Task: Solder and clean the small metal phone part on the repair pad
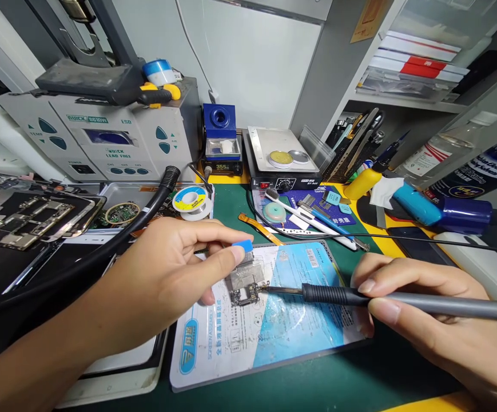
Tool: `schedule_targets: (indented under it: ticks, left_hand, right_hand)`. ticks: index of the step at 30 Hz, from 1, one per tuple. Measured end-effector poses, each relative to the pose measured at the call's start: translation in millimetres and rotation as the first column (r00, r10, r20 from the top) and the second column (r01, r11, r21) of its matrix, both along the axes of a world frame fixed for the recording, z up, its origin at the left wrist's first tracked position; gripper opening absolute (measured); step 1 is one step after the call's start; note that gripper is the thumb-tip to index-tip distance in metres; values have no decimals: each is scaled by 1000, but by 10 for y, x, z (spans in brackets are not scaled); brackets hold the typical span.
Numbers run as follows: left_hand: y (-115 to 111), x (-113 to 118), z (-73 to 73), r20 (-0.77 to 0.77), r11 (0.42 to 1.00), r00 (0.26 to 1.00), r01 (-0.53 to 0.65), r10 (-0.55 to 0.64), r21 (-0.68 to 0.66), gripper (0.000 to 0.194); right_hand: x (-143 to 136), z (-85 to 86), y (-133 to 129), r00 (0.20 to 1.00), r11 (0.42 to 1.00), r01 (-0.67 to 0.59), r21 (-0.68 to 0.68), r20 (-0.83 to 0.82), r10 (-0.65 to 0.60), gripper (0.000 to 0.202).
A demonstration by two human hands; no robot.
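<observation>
My left hand (179, 263) pinches a small phone circuit board (248, 277) by its upper end, where a blue piece (243, 245) sits under the thumb and forefinger. Metal shields cover part of the board, and bare components show at its lower end. In my right hand (432, 320) is a soldering iron (334, 293), gripped like a pen with its tip pointing left. That tip meets the board's lower right edge; whether it touches is too small to tell. Beneath both lies a blue and white printed sheet (303, 326) on a dark pad.
Behind stand a grey rework station (102, 131), a soldering station (221, 140) and a small heating plate (282, 151). A solder spool (192, 202), toothbrush (291, 209) and tweezers lie nearby. A black hose (145, 212) crosses the left; a thin black cable (385, 236) runs across the right.
</observation>
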State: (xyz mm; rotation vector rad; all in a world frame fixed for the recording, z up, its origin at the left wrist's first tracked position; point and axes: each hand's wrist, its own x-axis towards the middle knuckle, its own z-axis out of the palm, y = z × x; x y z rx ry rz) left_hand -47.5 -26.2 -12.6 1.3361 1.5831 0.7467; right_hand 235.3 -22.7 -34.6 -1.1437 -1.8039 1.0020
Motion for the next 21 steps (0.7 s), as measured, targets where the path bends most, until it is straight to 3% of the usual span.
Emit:
schedule_targets:
  ticks: [12, 17, 21]
  left_hand:
    - [10, -13, -5, -9, 1000, 1000, -7, 7, -10, 37]
    - [36, -46, -42, 5, 999, 999, 42, -42, -8, 42]
    - [18, -15, -32, 13, 1000, 1000, -8, 8, 0, 41]
  right_hand:
    - [-3, 19, 1, 1000, 1000, 13, 2, 9, -13, 11]
    - [-19, 16, 6, 1000, 999, 31, 15, 5, -31, 11]
    - [-19, 12, 9, 999, 999, 36, 17, 10, -37, 10]
